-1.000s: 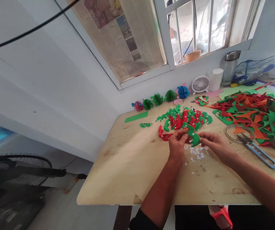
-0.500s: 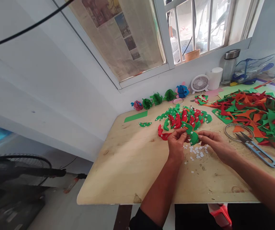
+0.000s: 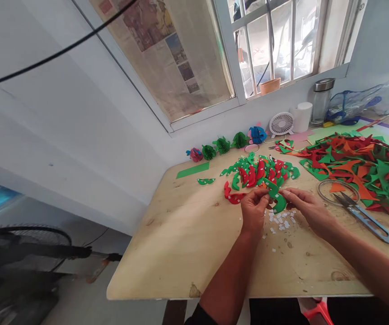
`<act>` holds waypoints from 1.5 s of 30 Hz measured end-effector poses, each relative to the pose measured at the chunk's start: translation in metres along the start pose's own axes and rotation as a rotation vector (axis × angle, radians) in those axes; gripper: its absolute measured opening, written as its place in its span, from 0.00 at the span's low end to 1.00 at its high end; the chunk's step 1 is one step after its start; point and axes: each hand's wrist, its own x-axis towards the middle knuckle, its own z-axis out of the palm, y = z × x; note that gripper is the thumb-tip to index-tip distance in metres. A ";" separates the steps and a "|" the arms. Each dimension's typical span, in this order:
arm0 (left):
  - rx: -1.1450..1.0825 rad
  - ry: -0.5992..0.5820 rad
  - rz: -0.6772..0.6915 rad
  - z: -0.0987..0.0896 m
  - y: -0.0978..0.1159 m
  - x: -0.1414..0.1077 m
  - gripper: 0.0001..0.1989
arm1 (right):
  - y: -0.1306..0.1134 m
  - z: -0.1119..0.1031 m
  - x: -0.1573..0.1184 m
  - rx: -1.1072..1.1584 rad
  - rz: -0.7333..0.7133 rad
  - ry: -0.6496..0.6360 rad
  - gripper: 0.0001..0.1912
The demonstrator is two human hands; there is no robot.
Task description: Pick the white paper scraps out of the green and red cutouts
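My left hand (image 3: 254, 208) pinches a curved green paper cutout (image 3: 278, 204) between thumb and fingers. At the cutout's right edge, the fingertips of my right hand (image 3: 305, 206) are closed on it. Small white squares dot its surface. Just behind it lies a heap of red and green paper cutouts (image 3: 260, 174), many with similar white squares. Little white paper bits (image 3: 284, 223) are scattered on the table below my hands. A red cutout (image 3: 233, 197) rests close to my left hand.
Scissor-like thread snips (image 3: 367, 219) and a ring (image 3: 319, 189) lie to the right, before a big pile of paper scraps (image 3: 357, 167). Along the wall stand folded paper figures (image 3: 222, 144), a small fan (image 3: 281, 124) and a glass bottle (image 3: 322, 101). A green strip (image 3: 193, 170) lies farther left.
The view has tilted slightly. Both hands still hold the green cutout, which has turned a little and sits slightly lower and farther right in the picture.
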 end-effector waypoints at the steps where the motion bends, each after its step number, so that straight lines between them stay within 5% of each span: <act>1: 0.013 -0.006 0.003 0.000 0.000 0.000 0.08 | -0.001 0.000 0.000 -0.009 -0.005 -0.006 0.21; 21: 0.153 -0.060 0.090 0.000 -0.004 -0.005 0.05 | -0.013 0.005 -0.004 0.101 0.054 -0.006 0.19; 45: 0.194 -0.189 0.109 -0.006 -0.006 -0.003 0.12 | 0.006 0.001 0.003 0.296 0.126 -0.005 0.18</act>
